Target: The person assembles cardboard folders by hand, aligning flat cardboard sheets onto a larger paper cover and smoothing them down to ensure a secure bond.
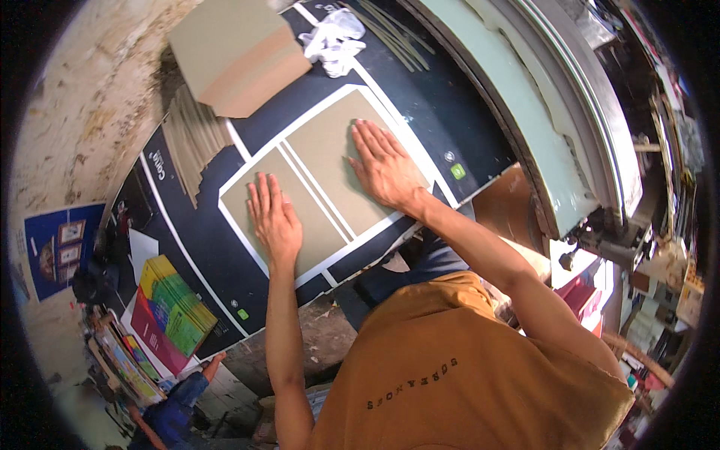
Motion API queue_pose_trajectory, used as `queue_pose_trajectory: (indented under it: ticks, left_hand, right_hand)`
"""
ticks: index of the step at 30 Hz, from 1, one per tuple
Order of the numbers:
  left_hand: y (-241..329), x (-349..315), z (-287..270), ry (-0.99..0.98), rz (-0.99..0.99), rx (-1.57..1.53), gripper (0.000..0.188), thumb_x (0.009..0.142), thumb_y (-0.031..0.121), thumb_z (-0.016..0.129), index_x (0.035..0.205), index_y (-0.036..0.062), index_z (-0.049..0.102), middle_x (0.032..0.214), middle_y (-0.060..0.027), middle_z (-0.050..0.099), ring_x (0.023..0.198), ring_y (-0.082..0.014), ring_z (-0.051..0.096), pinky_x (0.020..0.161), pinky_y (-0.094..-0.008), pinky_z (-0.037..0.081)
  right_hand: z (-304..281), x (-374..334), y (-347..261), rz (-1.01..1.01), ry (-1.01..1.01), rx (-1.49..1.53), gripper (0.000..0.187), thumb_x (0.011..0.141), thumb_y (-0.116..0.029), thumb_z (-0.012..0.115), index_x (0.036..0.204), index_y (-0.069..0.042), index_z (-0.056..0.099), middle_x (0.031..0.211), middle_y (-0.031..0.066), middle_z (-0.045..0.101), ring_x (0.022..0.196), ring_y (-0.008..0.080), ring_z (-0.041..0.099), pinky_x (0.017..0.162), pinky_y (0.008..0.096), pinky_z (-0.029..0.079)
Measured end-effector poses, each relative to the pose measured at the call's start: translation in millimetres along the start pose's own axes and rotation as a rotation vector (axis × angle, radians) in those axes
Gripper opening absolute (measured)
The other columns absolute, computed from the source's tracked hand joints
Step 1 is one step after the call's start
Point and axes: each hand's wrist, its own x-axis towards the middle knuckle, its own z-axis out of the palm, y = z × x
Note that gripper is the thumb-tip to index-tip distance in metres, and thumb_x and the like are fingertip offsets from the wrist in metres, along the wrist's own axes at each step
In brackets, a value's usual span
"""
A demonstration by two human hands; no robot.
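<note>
My left hand (276, 227) lies flat, fingers stretched out, on the left greyish-tan board (319, 236). My right hand (388, 169) rests on the larger right board (319, 142), its fingers extended and the thumb slightly apart. A narrow strip (316, 189) of the same board sits between the two, with a white gap on either side. All three lie on a white sheet (397, 116) whose border shows around them. Neither hand grips anything; both press palm down on the boards.
A tall stack of tan boards (232, 52) stands at the far left, beside a pile of narrow strips (191, 139). Crumpled white plastic (334, 41) lies behind. Colourful printed covers (176, 307) are at left. A pale green machine (517, 97) borders the right. Another person (176, 405) is at lower left.
</note>
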Motion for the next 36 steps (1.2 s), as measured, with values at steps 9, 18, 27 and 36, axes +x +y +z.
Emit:
queue_pose_trajectory:
  ticks: [9, 18, 27, 36]
  left_hand:
    - [1.3, -0.1, -4.6, 0.010, -0.005, -0.004, 0.053, 0.104, 0.019, 0.050, 0.155, 0.0079, 0.045, 0.166, -0.0119, 0.037, 0.154, -0.0385, 0.030, 0.126, -0.0529, 0.024]
    - [-18.7, 57.9, -25.2, -0.007, -0.102, -0.245, 0.044, 0.091, 0.022, 0.069, 0.132, 0.0062, 0.064, 0.130, -0.0141, 0.060, 0.121, -0.0355, 0.057, 0.103, -0.0520, 0.046]
    - [-25.7, 138.0, -31.3, -0.412, 0.003, -0.019, 0.058, 0.071, 0.031, 0.081, 0.122, 0.0073, 0.068, 0.128, -0.0118, 0.059, 0.126, -0.0333, 0.056, 0.107, -0.0570, 0.044]
    - [-16.4, 139.6, -40.1, -0.441, -0.029, -0.027, 0.072, 0.066, 0.030, 0.081, 0.132, 0.0098, 0.062, 0.137, -0.0128, 0.055, 0.139, -0.0322, 0.048, 0.116, -0.0621, 0.037]
  right_hand:
    - [-0.2, 43.7, -12.1, 0.183, 0.242, 1.695, 0.058, 0.105, -0.031, 0.061, 0.055, -0.006, 0.044, 0.053, -0.0047, 0.043, 0.051, 0.0048, 0.033, 0.047, 0.0303, 0.024]
    - [-3.5, 130.6, 1.5, -0.212, -0.139, 0.389, 0.048, 0.081, -0.032, 0.083, 0.115, -0.003, 0.065, 0.106, 0.0135, 0.065, 0.096, 0.0288, 0.063, 0.081, 0.0454, 0.051]
    - [-10.1, 215.4, -66.5, -0.393, -0.821, -0.347, 0.062, 0.070, -0.030, 0.089, 0.125, -0.015, 0.065, 0.139, 0.0123, 0.056, 0.140, 0.0351, 0.045, 0.106, 0.0590, 0.042]
    - [-20.9, 216.4, -42.4, -0.438, -0.845, -0.283, 0.055, 0.072, -0.032, 0.092, 0.120, -0.016, 0.070, 0.113, 0.0041, 0.074, 0.125, 0.0298, 0.062, 0.098, 0.0569, 0.044]
